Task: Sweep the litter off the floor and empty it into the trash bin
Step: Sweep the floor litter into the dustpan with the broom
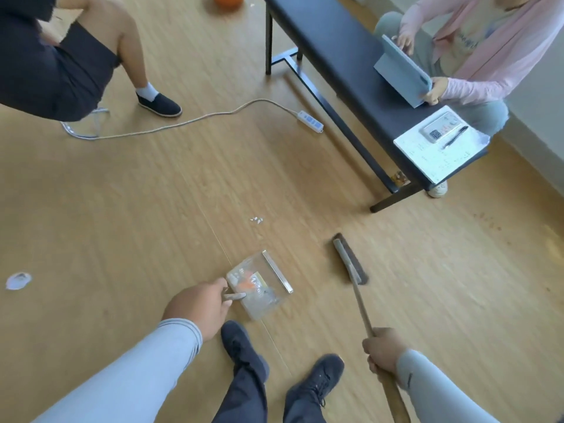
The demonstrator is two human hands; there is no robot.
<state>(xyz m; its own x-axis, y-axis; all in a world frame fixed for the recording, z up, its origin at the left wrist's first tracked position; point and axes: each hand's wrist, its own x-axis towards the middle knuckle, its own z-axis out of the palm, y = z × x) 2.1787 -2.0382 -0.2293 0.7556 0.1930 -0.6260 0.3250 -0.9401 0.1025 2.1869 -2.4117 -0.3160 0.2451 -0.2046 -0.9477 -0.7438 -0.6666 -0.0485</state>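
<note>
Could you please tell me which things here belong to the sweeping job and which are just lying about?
Job: broom in right hand; dustpan held by left hand; white scraps; crumpled litter.

Lying about: power strip, bench, notebook, pen.

Floor (152, 193): light tan wood grain, fine lengthwise streaks. Dustpan (259, 285), lower centre: clear, silver front lip, orange and white scraps inside. Broom head (351, 259): dark brown bristles, grey top; handle tan. White paper bits (256, 220) at centre; pale bluish-white scrap (18, 280) at left edge. Bench (351, 65), upper right: black. Tablet cover (403, 71): light blue. Power strip (310, 120): white with blue switches. Wearer's sleeves (146, 370) pale grey-blue, shoes (244, 349) dark navy.
</note>
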